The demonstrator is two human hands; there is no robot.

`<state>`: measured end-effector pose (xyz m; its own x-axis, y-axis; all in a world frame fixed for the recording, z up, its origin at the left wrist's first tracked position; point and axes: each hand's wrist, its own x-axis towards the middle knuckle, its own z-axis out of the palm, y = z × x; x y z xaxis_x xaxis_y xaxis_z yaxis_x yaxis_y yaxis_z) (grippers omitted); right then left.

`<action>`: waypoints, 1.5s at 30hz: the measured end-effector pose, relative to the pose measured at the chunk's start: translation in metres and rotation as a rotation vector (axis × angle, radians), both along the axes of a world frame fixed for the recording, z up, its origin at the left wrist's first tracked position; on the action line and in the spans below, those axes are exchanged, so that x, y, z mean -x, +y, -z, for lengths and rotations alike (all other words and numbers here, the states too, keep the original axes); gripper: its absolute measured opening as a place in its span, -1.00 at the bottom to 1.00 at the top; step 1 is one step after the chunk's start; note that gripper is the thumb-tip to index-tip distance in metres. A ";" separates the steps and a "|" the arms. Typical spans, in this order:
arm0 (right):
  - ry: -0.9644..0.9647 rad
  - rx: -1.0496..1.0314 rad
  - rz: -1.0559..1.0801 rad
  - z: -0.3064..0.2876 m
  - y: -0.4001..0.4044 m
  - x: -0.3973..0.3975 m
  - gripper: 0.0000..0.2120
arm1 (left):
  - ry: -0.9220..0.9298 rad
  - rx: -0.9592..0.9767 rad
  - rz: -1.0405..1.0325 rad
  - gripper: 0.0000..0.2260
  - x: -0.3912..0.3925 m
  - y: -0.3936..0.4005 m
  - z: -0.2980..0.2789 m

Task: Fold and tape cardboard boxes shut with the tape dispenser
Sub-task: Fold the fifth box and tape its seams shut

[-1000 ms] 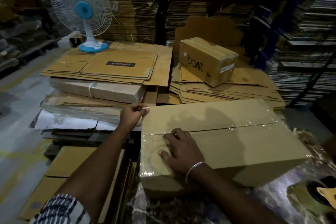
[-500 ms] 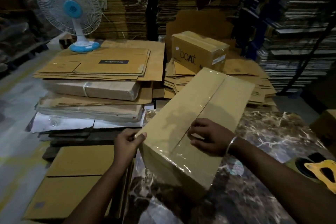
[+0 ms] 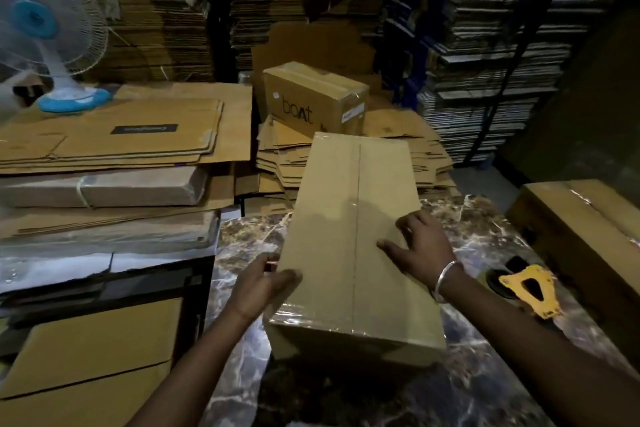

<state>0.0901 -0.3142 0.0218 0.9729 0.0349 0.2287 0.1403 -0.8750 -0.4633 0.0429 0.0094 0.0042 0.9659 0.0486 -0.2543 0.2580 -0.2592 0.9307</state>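
Cardboard box (image 3: 349,236): closed, long axis running 6 to 12 o'clock on the marble-patterned table (image 3: 485,236); centre seam covered by clear tape, shiny film wrapping over the near end.

Left hand (image 3: 259,288): at 9 o'clock of the box's near end, thumb over the top edge, fingers curled against the left side, gripping the box.

Right hand (image 3: 420,250): flat on the box top toward its right edge, fingers spread and fairly straight, pressing down; silver bangle (image 3: 445,279) on the wrist.

Tape dispenser (image 3: 528,289): yellow, lying on the table at 3 o'clock of the box, near the right forearm, held by neither hand.

Second taped box (image 3: 581,236): at 3 o'clock, beyond the dispenser.

Printed "boat" box (image 3: 311,97): at 12 o'clock, on flattened cartons.

Table fan (image 3: 45,31): at 10 o'clock, standing on stacked flat cardboard.
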 end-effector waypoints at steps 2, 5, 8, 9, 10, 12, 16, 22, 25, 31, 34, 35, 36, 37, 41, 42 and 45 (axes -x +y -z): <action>0.036 -0.032 0.171 -0.001 0.008 0.011 -0.32 | 0.027 -0.089 0.052 -0.55 -0.018 -0.011 -0.018; 0.158 -0.192 0.388 -0.002 0.013 0.021 -0.17 | 0.071 -0.149 0.081 -0.55 -0.042 -0.030 -0.035; 0.312 -0.387 0.446 -0.001 0.009 0.020 -0.35 | 0.032 -0.158 0.100 -0.68 -0.050 -0.042 -0.037; 0.341 -0.434 0.443 -0.001 0.008 0.021 -0.36 | 0.024 -0.158 0.092 -0.69 -0.050 -0.044 -0.036; 0.353 -0.466 0.444 0.001 0.007 0.020 -0.32 | 0.019 -0.159 0.085 -0.68 -0.050 -0.045 -0.035; 0.354 -0.465 0.452 -0.001 0.007 0.019 -0.27 | 0.020 -0.146 0.064 -0.66 -0.050 -0.048 -0.035; 0.368 -0.452 0.445 -0.012 -0.002 0.019 -0.38 | 0.024 -0.127 0.039 -0.71 -0.052 -0.056 -0.037; 0.313 -0.500 0.403 -0.053 -0.050 0.012 -0.51 | 0.057 -0.136 0.021 -0.49 -0.070 -0.101 -0.071; 0.272 -0.511 0.383 -0.086 -0.097 0.009 -0.56 | 0.044 -0.103 0.020 -0.53 -0.081 -0.146 -0.107; 0.197 -0.505 0.383 -0.156 -0.237 0.005 -0.47 | -0.085 -0.077 0.020 -0.64 -0.086 -0.288 -0.167; 0.182 -0.500 0.365 -0.187 -0.320 0.011 -0.44 | -0.085 -0.043 0.044 -0.59 -0.089 -0.373 -0.193; 0.177 -0.497 0.363 -0.197 -0.356 0.018 -0.42 | -0.066 -0.029 0.052 -0.52 -0.089 -0.410 -0.198; 0.169 -0.493 0.360 -0.206 -0.380 0.021 -0.41 | -0.053 -0.007 0.051 -0.43 -0.089 -0.435 -0.204; 0.168 -0.492 0.371 -0.213 -0.412 0.026 -0.40 | -0.051 0.010 0.061 -0.32 -0.089 -0.466 -0.210; 0.153 -0.478 0.435 -0.238 -0.529 0.039 -0.28 | -0.033 0.061 0.090 -0.11 -0.090 -0.584 -0.220; 0.148 -0.480 0.455 -0.242 -0.554 0.040 -0.24 | -0.046 0.073 0.097 -0.16 -0.090 -0.611 -0.221; 0.157 -0.481 0.503 -0.246 -0.621 0.039 -0.19 | -0.063 0.076 0.091 -0.19 -0.097 -0.681 -0.221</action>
